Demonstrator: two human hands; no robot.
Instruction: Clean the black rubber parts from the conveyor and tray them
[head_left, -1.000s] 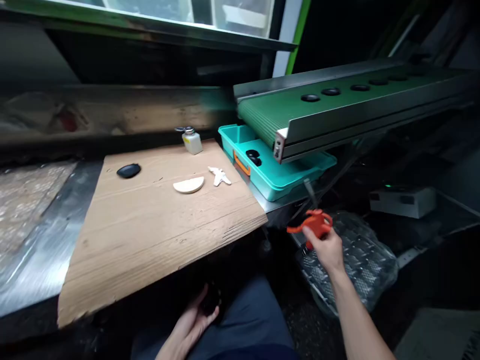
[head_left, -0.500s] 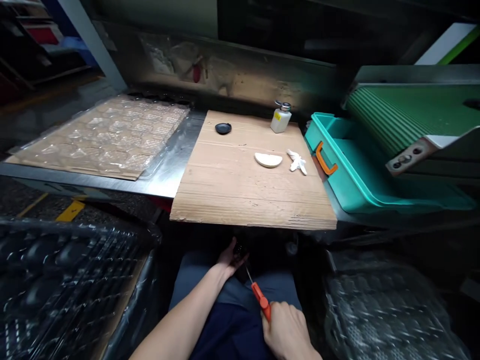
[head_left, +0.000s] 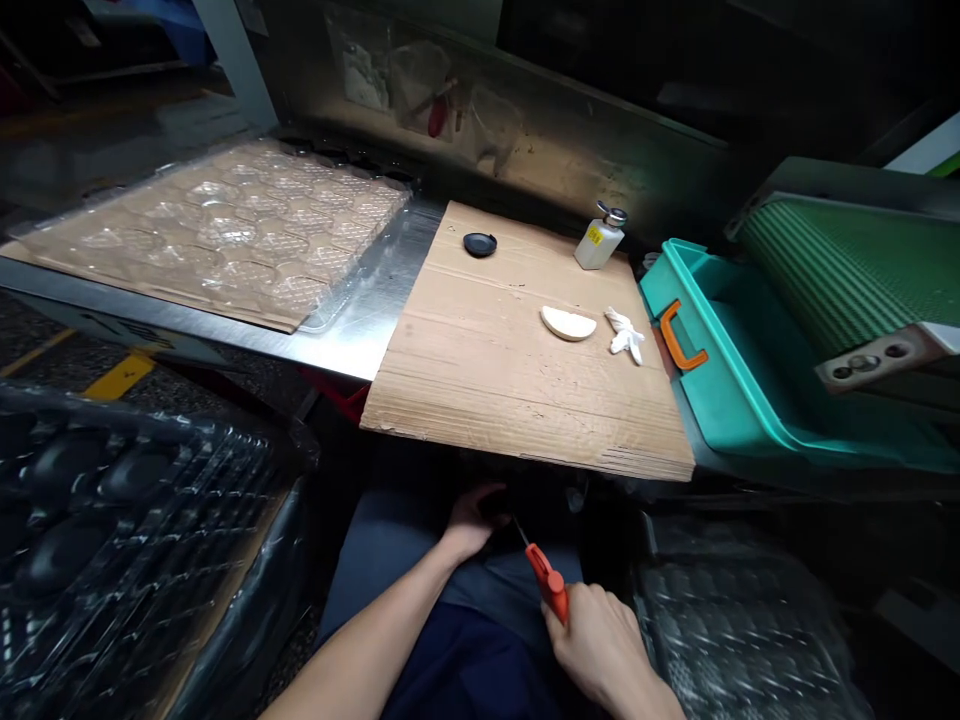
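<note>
- Orange air gun [head_left: 550, 582] is over the lap [head_left: 382, 540], below the near edge of the cardboard sheet [head_left: 480, 370], clasped in the right hand [head_left: 602, 640].
- Its long axis slants forward-left, thin nozzle [head_left: 520, 529] towards the left hand [head_left: 471, 525].
- Left hand curls apart from the right; too dim to tell whether it grips anything.

Below the front edge of the cardboard sheet [head_left: 480, 350], shadow blurs the fingers of the left hand [head_left: 469, 525]; what dark thing they hold, if any, cannot be told. The thin nozzle [head_left: 520, 530] of the orange air gun [head_left: 549, 582] fades out there too, its grip hidden in the right hand [head_left: 600, 635]. Beyond the sheet's right edge, conveyor [head_left: 862, 270] and teal bin [head_left: 724, 375] run out of view. Near its back right corner, the yellow label [head_left: 595, 236] on the bottle [head_left: 598, 254] is too small to read
</note>
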